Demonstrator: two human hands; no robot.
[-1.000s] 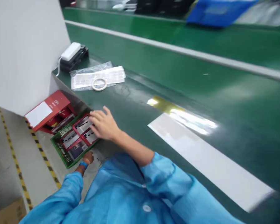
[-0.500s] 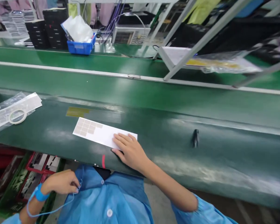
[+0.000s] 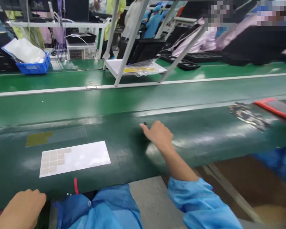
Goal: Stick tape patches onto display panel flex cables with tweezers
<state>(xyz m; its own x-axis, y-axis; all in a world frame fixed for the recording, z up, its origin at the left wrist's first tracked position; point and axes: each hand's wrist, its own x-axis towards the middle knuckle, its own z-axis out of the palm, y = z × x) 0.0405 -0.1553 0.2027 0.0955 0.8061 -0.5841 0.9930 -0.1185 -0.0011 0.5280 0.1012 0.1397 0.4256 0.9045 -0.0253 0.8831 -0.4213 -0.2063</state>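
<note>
A: Main thing?
B: Small black item, at the right hand, midway between the front and far edges of the bench. Mostly hidden, only a dark tip shows by the thumb.

A: Fingers?
B: Right: bent, over the item. Can't tell how far open or whether they grip it. Left hand: knuckles up, curled at the front edge. Underside hidden, so can't tell if anything's held.

A: Handling?
B: Probably light and stiff, going by the little that shows. Best pinched across its sides. Slipperiness unclear.

A: Around it?
B: White sheet with beige labels, flat, nearer the front edge. Likely thin, easily creased; take it by a blank-end corner. Yellow patch behind, towards the far edge. Red strip at the front edge.
</note>
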